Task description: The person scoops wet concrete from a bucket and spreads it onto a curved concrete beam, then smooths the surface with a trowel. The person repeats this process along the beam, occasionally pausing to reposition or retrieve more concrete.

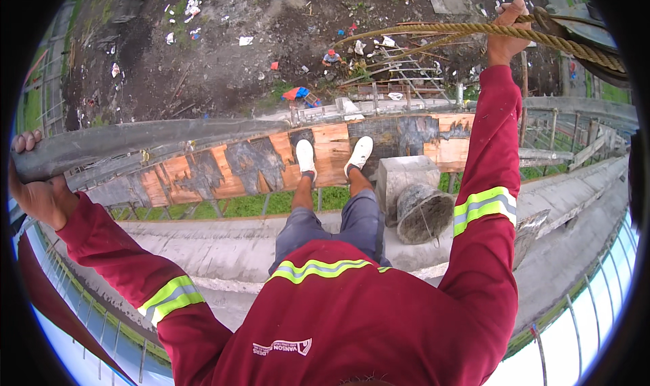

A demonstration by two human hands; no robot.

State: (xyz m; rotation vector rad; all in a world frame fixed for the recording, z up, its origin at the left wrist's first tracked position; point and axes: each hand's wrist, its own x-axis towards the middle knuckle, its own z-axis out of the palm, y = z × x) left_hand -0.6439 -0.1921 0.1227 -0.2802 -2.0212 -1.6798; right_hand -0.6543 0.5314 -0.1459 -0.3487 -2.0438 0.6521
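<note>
Hands point(44, 200) point(509, 37), two: left around one grey tube point(135, 141), right on rope point(569, 46).

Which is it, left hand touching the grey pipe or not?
Touching: the head view shows the left hand wrapped around the grey pipe, showing at both edges.

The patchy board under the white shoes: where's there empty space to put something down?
There's bare board left of the left shoe, near the dark pipe, and a shorter stretch right of the right shoe, beyond the concrete block. It's crowded beside the right leg, where the block and grey bucket sit close together.
</note>
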